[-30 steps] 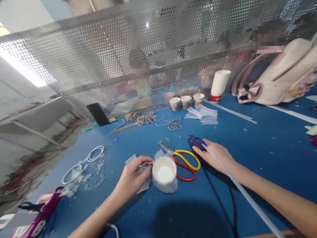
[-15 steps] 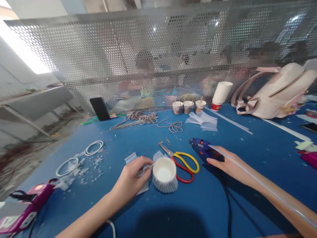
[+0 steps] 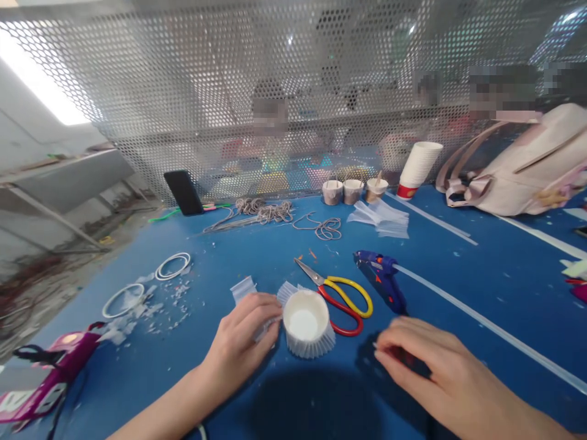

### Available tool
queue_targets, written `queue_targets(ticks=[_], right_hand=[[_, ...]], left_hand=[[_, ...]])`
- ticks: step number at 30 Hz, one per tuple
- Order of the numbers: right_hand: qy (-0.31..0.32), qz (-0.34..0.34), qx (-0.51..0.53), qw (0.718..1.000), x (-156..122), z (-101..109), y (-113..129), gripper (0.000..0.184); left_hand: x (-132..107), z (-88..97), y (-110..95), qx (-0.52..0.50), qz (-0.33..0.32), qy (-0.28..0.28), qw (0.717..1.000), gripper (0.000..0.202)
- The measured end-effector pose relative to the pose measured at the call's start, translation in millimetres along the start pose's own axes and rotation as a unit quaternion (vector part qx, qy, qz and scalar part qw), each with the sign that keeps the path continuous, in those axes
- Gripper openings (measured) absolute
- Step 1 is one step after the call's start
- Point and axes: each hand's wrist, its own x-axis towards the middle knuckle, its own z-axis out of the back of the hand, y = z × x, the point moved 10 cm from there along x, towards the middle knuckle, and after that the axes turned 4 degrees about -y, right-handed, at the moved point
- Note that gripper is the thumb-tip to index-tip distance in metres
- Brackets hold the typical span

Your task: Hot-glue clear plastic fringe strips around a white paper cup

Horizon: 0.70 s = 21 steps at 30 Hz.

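Note:
A small white paper cup [image 3: 306, 315] stands with a pleated translucent strip [image 3: 312, 347] around its lower side. My left hand [image 3: 245, 336] is closed beside the cup, its fingers pinching the strip's end against the wall. A flat piece of the translucent material [image 3: 243, 288] pokes out behind that hand. Scissors [image 3: 337, 296] with yellow and red handles lie right of the cup. My right hand [image 3: 426, 370], loosely curled with a gap between thumb and fingers, is over the table in front of the blue glue gun [image 3: 380, 269], apart from it. The gun lies on its side with a long glue stick [image 3: 486, 324] in its back.
White rings [image 3: 173, 266] and scraps lie left, near a magenta device [image 3: 59, 373]. Behind are a phone [image 3: 183, 192], grey cord [image 3: 263, 211], small filled cups [image 3: 353, 191], pleated strips [image 3: 380, 218], stacked paper cups [image 3: 419, 168] and a backpack [image 3: 532, 165] before a perforated metal screen [image 3: 192, 91].
My right hand has let go of the glue gun and drawn back toward me. The gun now rests on the table. My left hand stays at the cup.

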Motion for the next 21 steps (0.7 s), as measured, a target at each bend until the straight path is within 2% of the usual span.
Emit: queue_targets(ticks=[3, 6, 9, 12, 17, 21], right_hand=[[-0.024, 0.084, 0.027, 0.996, 36, -6, 28, 0.017], [0.005, 0.075, 0.054, 0.996, 73, -29, 22, 0.017], [0.052, 0.03, 0.092, 0.994, 96, -54, 10, 0.021], [0.054, 0.001, 0.091, 0.994, 95, -63, 7, 0.015], [-0.048, -0.022, 0.057, 0.997, 69, -46, 14, 0.02], [-0.015, -0.042, 0.073, 0.996, 58, -53, 15, 0.014]], left_hand=[[-2, 0.5, -4, -0.002, -0.002, 0.002, 1.0, 0.019], [-3, 1.8, -5, -0.004, -0.01, -0.001, 1.0, 0.02], [-5, 2.6, -5, 0.001, -0.019, -0.002, 1.0, 0.022], [-6, 2.8, -2, 0.011, -0.018, -0.002, 1.0, 0.024], [-6, 2.9, 0, 0.021, -0.022, -0.005, 1.0, 0.02], [-4, 4.0, -1, 0.015, -0.025, -0.018, 0.999, 0.021]])
